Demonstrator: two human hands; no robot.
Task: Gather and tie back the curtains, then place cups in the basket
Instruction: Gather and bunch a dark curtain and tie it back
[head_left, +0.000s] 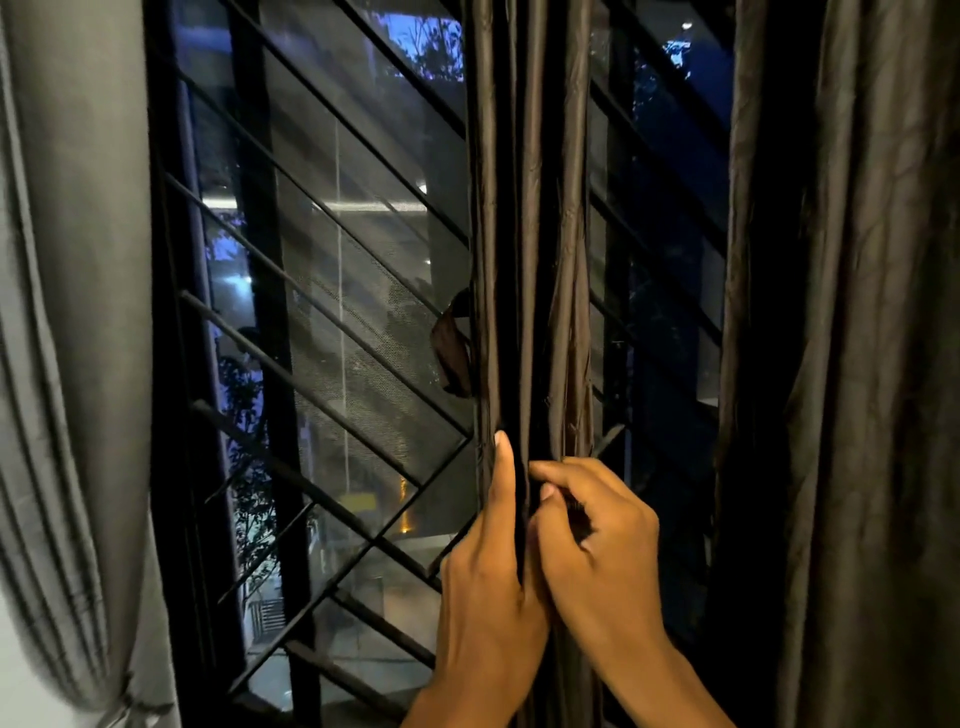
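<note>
A dark brown curtain (530, 208) hangs gathered into a narrow bunch of folds down the middle of the window. My left hand (488, 561) grips the bunch from its left side, thumb pointing up along the folds. My right hand (597, 540) holds the bunch from the right, fingers curled over the fabric and pinching it beside my left thumb. Both hands touch each other low in the view. The lower part of the bunch is hidden behind my hands and wrists. No cups and no basket are in view.
A grey curtain (67, 338) hangs gathered at the far left. Another dark brown curtain (852, 364) hangs loose at the right. Behind them is a window with black diagonal grille bars (332, 322) and a mesh screen; it is dusk outside.
</note>
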